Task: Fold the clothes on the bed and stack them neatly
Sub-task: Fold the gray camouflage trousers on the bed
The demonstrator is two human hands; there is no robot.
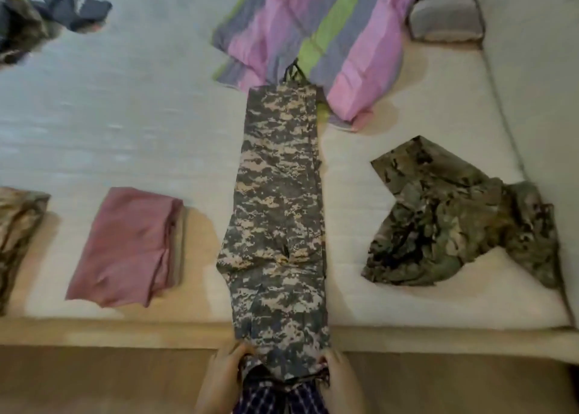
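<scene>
Grey digital-camouflage trousers (279,213) lie stretched lengthwise across the white bed (125,116), legs together, cuffs with dark drawstrings at the far end. The waist end hangs over the near bed edge. My left hand (224,379) grips the waist's left corner and my right hand (340,382) grips its right corner. A folded mauve garment (128,246) rests to the left. A folded tan camouflage piece (15,235) sits at the far left edge. A crumpled green-brown camouflage garment (454,219) lies to the right.
A pink, green and grey striped quilt (329,37) is bunched at the far side, touching the trouser cuffs. A striped pillow (445,12) sits at the back right. Dark unfolded clothes (47,9) are heaped at the back left. A wall runs along the right.
</scene>
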